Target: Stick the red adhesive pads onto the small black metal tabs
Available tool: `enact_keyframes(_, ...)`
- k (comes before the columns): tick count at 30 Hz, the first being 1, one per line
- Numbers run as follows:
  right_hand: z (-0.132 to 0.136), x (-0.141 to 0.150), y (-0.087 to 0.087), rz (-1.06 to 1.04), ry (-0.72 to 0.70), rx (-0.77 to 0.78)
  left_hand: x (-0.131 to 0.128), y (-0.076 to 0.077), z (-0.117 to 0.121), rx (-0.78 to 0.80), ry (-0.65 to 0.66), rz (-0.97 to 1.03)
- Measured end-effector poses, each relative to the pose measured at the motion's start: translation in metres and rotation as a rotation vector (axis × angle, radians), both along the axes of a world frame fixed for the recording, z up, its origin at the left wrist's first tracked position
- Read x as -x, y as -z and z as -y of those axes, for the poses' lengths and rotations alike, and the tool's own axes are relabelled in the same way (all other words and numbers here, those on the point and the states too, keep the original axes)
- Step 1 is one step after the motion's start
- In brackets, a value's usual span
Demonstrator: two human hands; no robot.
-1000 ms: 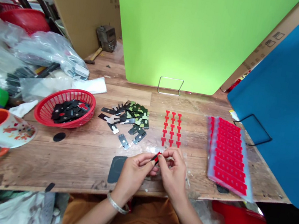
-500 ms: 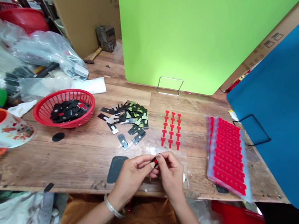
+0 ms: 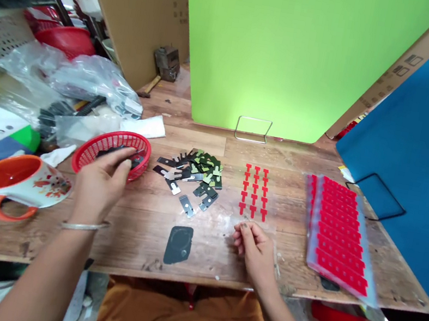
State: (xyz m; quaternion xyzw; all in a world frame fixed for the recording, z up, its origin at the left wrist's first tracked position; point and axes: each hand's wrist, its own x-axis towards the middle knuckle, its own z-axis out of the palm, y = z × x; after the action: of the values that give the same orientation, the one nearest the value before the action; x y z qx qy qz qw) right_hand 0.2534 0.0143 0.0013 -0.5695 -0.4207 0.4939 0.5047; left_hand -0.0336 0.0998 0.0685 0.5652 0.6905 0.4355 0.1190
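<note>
My left hand point(image 3: 105, 180) reaches over the red basket point(image 3: 84, 146), thumb and forefinger a little apart at its right side. I see nothing between them; the other fingers are partly hidden. Dark flat pieces point(image 3: 137, 161) lie in the basket under the hand. Close to the table's front edge, my right hand point(image 3: 255, 248) is closed with its fingers curled in, and no object shows in it. Just beyond it, red T-shaped stickers point(image 3: 254, 196) sit in three columns on a clear sheet. A loose pile of metal plates point(image 3: 196, 171) lies between basket and stickers.
An orange and white mug point(image 3: 44, 183) stands at the left. Sheets of red stickers point(image 3: 343, 233) are stacked at the right. A green board point(image 3: 299, 59) and a blue board point(image 3: 419, 152) stand behind. A dark patch point(image 3: 178, 245) marks the tabletop near the front edge.
My hands have parted. The left has gone from the black and red piece both were holding to the basket at the left; the right stays near the stickers. The view has shifted left.
</note>
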Motion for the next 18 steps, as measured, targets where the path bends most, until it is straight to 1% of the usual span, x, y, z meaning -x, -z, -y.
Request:
enact_keyframes(1, 0.0, 0.0, 0.0, 0.006, -0.006, 0.001, 0.01, -0.004, -0.004, -0.033, -0.024, -0.152)
enact_keyframes(2, 0.0, 0.001, 0.001, 0.009, -0.013, 0.002, 0.015, -0.005, -0.006, -0.046, -0.009, -0.264)
enact_keyframes(3, 0.001, 0.002, 0.002, 0.012, -0.022, 0.004, 0.015, -0.003, -0.007, -0.034, 0.044, -0.334)
enact_keyframes(4, 0.001, 0.004, 0.003, 0.015, -0.031, 0.004, 0.011, 0.002, -0.005, 0.0, 0.129, -0.369)
enact_keyframes(5, 0.001, 0.005, 0.004, 0.018, -0.042, 0.005, 0.004, 0.01, -0.003, 0.049, 0.238, -0.382)
enact_keyframes(7, 0.001, 0.007, 0.005, 0.028, -0.066, 0.004, -0.016, 0.031, 0.002, 0.158, 0.474, -0.4)
enact_keyframes(9, 0.003, 0.008, 0.005, 0.039, -0.086, 0.0, -0.034, 0.052, 0.004, 0.2, 0.612, -0.449)
enact_keyframes(11, 0.004, 0.007, 0.005, 0.051, -0.101, -0.004, -0.043, 0.067, 0.001, 0.207, 0.644, -0.502)
enact_keyframes(13, 0.005, 0.006, 0.005, 0.058, -0.109, -0.003, -0.044, 0.073, -0.005, 0.224, 0.653, -0.528)
enact_keyframes(16, 0.007, 0.005, 0.009, 0.052, -0.116, 0.004, -0.037, 0.069, -0.013, 0.26, 0.676, -0.507)
enact_keyframes(18, 0.007, 0.006, 0.011, 0.042, -0.129, 0.009, -0.035, 0.064, -0.012, 0.29, 0.67, -0.461)
